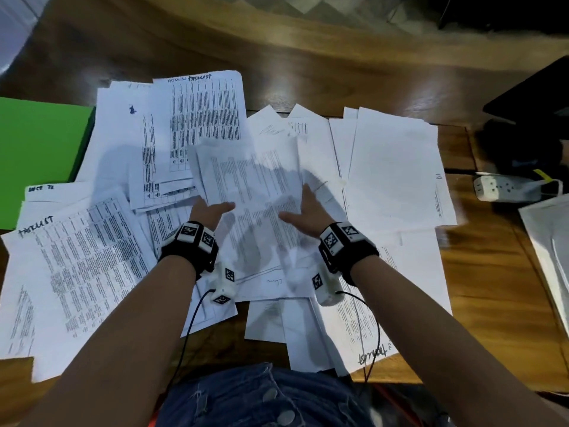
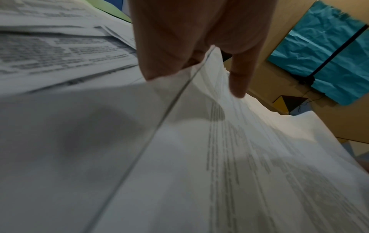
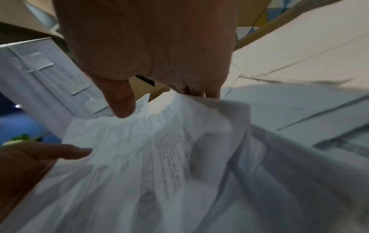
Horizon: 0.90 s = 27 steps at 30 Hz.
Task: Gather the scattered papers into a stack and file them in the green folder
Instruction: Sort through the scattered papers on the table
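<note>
Both the left hand and right hand pinch loose sheets by their six-o'clock edge, thumbs on top, so the floppy twelve-o'clock end may sag, crumple or slide out.

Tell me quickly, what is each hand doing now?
Left hand: holds the left edge of the raised printed sheets.
Right hand: holds the right edge of the same sheets.
</note>
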Available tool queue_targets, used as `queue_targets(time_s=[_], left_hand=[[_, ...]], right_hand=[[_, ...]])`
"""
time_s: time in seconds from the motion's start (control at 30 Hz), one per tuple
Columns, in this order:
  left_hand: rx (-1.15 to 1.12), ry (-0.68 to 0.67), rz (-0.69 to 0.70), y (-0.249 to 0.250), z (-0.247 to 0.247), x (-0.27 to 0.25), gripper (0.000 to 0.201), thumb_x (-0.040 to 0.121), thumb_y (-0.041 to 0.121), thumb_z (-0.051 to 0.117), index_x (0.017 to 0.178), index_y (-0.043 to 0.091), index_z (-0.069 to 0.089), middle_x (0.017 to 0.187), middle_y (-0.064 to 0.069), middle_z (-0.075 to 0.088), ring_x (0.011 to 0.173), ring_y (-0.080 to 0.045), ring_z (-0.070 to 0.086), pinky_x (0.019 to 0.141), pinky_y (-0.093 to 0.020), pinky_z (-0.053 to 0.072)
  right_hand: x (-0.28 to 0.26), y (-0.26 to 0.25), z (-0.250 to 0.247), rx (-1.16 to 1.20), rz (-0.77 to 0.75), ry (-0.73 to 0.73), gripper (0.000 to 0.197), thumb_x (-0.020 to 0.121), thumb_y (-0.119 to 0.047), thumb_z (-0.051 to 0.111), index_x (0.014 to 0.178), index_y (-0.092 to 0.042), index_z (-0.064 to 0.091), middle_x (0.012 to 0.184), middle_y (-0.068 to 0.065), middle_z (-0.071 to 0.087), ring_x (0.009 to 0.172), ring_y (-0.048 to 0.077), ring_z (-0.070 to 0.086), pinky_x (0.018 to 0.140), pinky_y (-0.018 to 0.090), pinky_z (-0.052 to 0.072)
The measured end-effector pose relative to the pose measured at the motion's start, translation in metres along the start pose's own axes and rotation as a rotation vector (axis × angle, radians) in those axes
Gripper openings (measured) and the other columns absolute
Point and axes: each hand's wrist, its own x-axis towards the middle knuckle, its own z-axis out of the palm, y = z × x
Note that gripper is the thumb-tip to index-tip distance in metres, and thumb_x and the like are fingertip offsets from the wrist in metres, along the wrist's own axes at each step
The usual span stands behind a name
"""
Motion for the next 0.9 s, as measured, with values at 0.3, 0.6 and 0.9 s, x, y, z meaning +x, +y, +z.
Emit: queue_targets(time_s=[0.3,0.6,0.9], left_hand=[[0.110,0.055,0.213,0.009,0.009,-0.010,0.049,0.087,-0.010,0.054,0.134,-0.006,0.040,0.136,-0.022,0.050,0.123,-0.034,0.051,0.093,-0.029,0.041],[0.201,0.093,0.206,0.024,0.018,-0.002,0.050,0.085,-0.006,0.056,0.133,-0.006,0.041,0.124,-0.020,0.057,0.122,-0.034,0.051,0.096,-0.031,0.042],[0.138,0.019,0.175,0.015,0.021,0.011,0.048,0.082,-0.011,0.056,0.129,-0.002,0.048,0.127,-0.021,0.058,0.117,-0.033,0.056,0.088,-0.026,0.041]], right_hand=[[0.001,0.059,-0.082,0.011,0.216,0.530,0.054,0.087,-0.020,0.055,0.137,-0.007,0.039,0.138,0.016,0.045,0.127,0.034,0.045,0.106,0.042,0.039],[-0.013,0.126,-0.163,-0.110,0.708,0.551,0.090,0.082,-0.044,0.066,0.146,-0.003,0.018,0.152,0.019,0.022,0.141,0.036,0.024,0.111,0.048,0.027],[0.002,0.148,-0.176,-0.109,0.796,0.431,0.145,0.034,-0.079,0.074,0.149,-0.014,0.014,0.150,0.018,0.027,0.133,0.042,0.037,0.100,0.057,0.040]])
